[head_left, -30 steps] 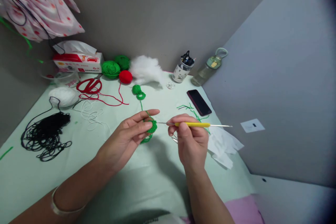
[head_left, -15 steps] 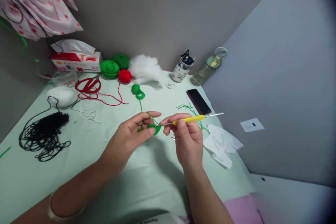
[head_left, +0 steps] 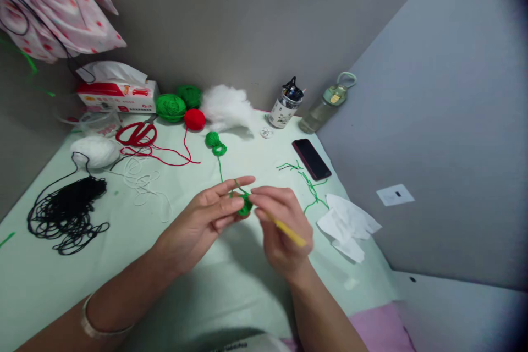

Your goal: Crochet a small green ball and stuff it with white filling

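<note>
Head view: the left hand (head_left: 208, 210) pinches the green piece (head_left: 246, 207) above the table (head_left: 185, 297), green yarn (head_left: 220, 169) over its index finger. Close beside, the right hand (head_left: 287, 228) grips a yellow-handled tool (head_left: 291, 232), its tip hidden! A blind poke could split a strand; a slack finger could lose tension.

A cubicle-like craft corner, whether home or office cannot be told: plain grey walls (head_left: 198, 22) close in a pale green bench (head_left: 247, 159), with yarn balls (head_left: 170, 108) and a tissue box (head_left: 117, 98) far left, a water bottle (head_left: 323, 111) far right.
</note>
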Demonstrator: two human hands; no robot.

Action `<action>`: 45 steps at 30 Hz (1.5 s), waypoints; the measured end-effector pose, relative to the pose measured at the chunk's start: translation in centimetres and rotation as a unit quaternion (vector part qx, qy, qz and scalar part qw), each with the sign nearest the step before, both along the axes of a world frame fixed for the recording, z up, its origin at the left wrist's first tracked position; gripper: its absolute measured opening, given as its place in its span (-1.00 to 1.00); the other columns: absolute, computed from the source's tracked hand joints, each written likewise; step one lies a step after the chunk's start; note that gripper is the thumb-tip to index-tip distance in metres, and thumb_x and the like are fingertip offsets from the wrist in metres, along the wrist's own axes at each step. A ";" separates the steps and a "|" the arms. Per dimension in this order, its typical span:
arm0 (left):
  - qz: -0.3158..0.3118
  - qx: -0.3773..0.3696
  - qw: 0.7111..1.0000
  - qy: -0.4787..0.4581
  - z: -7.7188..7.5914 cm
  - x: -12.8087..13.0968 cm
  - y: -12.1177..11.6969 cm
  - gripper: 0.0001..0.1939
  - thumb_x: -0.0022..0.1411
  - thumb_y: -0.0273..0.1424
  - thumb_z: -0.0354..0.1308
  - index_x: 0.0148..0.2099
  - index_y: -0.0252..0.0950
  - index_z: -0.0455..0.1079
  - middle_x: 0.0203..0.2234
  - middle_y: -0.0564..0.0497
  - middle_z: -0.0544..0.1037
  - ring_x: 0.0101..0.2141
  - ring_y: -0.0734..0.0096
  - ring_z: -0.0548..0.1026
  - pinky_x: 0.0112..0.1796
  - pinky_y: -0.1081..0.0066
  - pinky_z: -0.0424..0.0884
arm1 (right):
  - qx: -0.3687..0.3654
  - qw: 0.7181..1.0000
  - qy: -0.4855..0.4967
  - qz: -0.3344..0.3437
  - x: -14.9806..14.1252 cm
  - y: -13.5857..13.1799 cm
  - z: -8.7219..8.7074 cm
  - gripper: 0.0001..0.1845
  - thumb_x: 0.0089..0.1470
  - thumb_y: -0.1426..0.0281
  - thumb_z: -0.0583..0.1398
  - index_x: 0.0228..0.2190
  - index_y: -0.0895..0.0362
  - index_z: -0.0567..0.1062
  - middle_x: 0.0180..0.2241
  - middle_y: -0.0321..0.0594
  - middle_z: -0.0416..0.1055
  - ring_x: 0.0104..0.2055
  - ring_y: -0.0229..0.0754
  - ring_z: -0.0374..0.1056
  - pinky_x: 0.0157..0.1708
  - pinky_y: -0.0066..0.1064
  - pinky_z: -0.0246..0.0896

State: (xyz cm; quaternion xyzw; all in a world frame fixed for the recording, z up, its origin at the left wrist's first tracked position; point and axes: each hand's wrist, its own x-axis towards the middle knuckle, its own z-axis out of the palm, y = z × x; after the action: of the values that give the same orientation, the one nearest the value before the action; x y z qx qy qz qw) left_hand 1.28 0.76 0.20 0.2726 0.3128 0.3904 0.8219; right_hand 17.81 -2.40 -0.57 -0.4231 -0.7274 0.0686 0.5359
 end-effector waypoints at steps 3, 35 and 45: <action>0.031 0.016 0.999 0.000 0.2 -0.2 0.3 -0.62 0.21 -0.38 0.37 0.09 -0.21 0.57 -0.58 0.22 0.23 -0.57 0.65 0.05 -0.27 0.52 0.31 | -0.073 0.974 0.209 0.045 -0.1 0.5 0.2 -0.73 0.31 0.50 0.14 -0.14 0.00 0.61 -0.28 -0.21 0.56 -0.29 -0.18 0.46 -0.33 -0.29 0.42; 0.018 0.120 0.988 0.096 -0.2 -0.1 -0.4 -0.67 0.26 -0.32 0.33 0.08 -0.05 0.57 -0.21 0.04 0.61 -0.10 0.34 0.49 -0.02 0.37 0.33 | -0.239 0.892 0.371 0.098 0.1 1.5 -0.4 -0.81 0.29 0.28 0.21 -0.27 0.08 0.60 -0.34 -0.21 0.57 -0.39 -0.26 0.43 -0.36 -0.39 0.37; 0.067 0.169 0.961 0.208 -0.1 -0.3 -0.5 -0.67 0.22 -0.31 0.36 0.05 -0.03 0.58 -0.26 0.05 0.54 -0.15 0.31 0.44 -0.09 0.36 0.32 | -0.156 0.969 0.188 0.044 0.2 0.3 0.5 -0.77 0.37 0.41 0.07 -0.17 0.05 0.53 -0.26 -0.19 0.59 -0.32 -0.20 0.49 -0.30 -0.29 0.45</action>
State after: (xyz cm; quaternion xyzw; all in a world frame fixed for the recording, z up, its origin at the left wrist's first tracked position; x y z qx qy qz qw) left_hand 0.95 0.23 0.12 0.4612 0.4235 0.4267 0.6526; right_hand 17.99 -2.09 -0.06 -0.4490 -0.6119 0.2829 0.5865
